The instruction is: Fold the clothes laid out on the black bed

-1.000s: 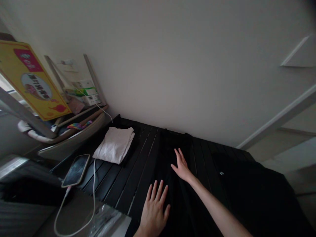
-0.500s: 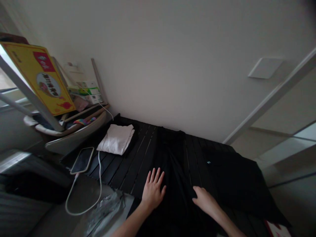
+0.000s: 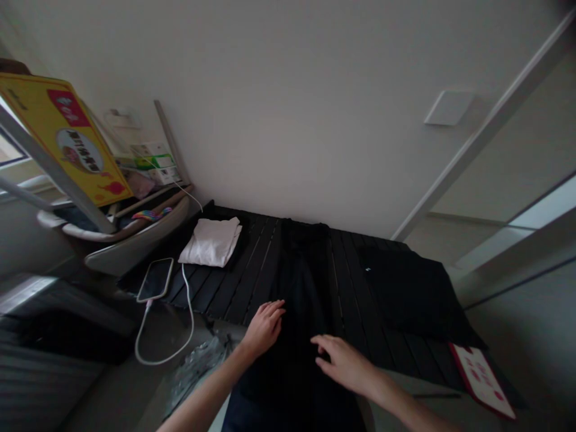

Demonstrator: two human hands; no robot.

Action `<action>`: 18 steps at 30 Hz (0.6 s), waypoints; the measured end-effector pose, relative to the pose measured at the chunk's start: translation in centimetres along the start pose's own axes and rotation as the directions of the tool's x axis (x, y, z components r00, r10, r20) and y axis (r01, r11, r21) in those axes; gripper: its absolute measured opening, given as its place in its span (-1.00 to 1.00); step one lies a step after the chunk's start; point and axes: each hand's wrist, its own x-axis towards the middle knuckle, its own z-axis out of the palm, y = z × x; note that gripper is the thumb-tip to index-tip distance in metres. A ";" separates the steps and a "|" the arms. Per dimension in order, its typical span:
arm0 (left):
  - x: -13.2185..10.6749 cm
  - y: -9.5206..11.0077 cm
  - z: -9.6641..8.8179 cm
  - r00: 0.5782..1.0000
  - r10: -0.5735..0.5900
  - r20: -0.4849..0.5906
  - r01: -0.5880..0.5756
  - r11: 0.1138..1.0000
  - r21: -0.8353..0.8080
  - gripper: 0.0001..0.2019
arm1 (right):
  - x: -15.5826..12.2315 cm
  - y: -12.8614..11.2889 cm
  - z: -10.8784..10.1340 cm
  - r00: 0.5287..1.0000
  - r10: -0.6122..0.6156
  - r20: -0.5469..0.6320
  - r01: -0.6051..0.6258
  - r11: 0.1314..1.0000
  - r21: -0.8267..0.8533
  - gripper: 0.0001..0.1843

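A long black garment lies stretched down the middle of a black slatted table, its near end hanging over the front edge. My left hand rests on the garment's left side near the table's front, fingers curled loosely. My right hand lies on the garment's right side, closer to me, fingers extended and slightly spread. Neither hand lifts the cloth.
A folded white cloth sits at the table's back left. A phone on a white cable lies at the left edge. Another black garment covers the right side. A red-and-white card lies front right. A cluttered chair stands left.
Both hands have drawn back along the black garment toward the table's front edge. The right hand came from the far middle of the table. The view has shifted back and right.
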 end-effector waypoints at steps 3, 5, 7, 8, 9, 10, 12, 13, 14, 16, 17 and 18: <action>-2.4 -1.3 -2.1 0.986 0.122 0.117 -0.122 0.993 -0.008 -0.53 | -0.2 3.5 -0.1 0.988 0.002 -0.155 -0.029 0.984 -0.174 -0.31; -3.3 -2.0 -3.0 0.961 0.184 0.207 -0.190 0.982 0.008 -0.40 | -0.5 5.6 0.5 0.981 -0.078 -0.180 0.014 0.943 -0.332 -0.02; -3.6 -2.5 -3.1 0.938 0.211 0.275 -0.236 0.970 0.061 -0.26 | -0.7 7.1 1.7 0.968 -0.204 -0.145 0.121 0.888 -0.444 0.15; -3.5 -2.6 -2.8 0.932 0.212 0.294 -0.250 0.963 0.097 -0.23 | -0.7 7.6 2.4 0.957 -0.260 -0.131 0.167 0.859 -0.483 0.17; -3.4 -2.7 -2.4 0.931 0.207 0.301 -0.256 0.957 0.135 -0.21 | -0.5 8.0 3.0 0.945 -0.300 -0.131 0.194 0.835 -0.514 0.16; -3.2 -2.8 -2.0 0.934 0.199 0.296 -0.256 0.952 0.168 -0.21 | -0.3 8.3 3.6 0.934 -0.327 -0.145 0.204 0.820 -0.535 0.13; -2.8 -2.7 -1.4 0.942 0.193 0.276 -0.253 0.946 0.202 -0.25 | 0.2 8.4 4.4 0.913 -0.364 -0.184 0.215 0.813 -0.542 0.04; -2.6 -2.7 -1.2 0.942 0.197 0.271 -0.255 0.947 0.197 -0.27 | 0.4 8.4 4.5 0.903 -0.383 -0.192 0.235 0.817 -0.527 0.00; -2.5 -2.6 -1.3 0.938 0.210 0.277 -0.264 0.949 0.174 -0.28 | 0.6 8.3 4.5 0.896 -0.405 -0.183 0.270 0.822 -0.501 -0.04; -2.5 -2.4 -1.8 0.921 0.244 0.304 -0.280 0.956 0.082 -0.31 | 0.6 7.9 3.8 0.888 -0.445 -0.119 0.366 0.837 -0.406 -0.13; -2.5 -2.3 -2.2 0.914 0.257 0.315 -0.276 0.961 0.016 -0.34 | 0.5 7.7 3.3 0.889 -0.452 -0.076 0.404 0.852 -0.333 -0.16; -2.5 -2.1 -2.7 0.911 0.261 0.319 -0.257 0.965 -0.056 -0.37 | 0.4 7.5 2.7 0.896 -0.443 -0.040 0.421 0.873 -0.245 -0.20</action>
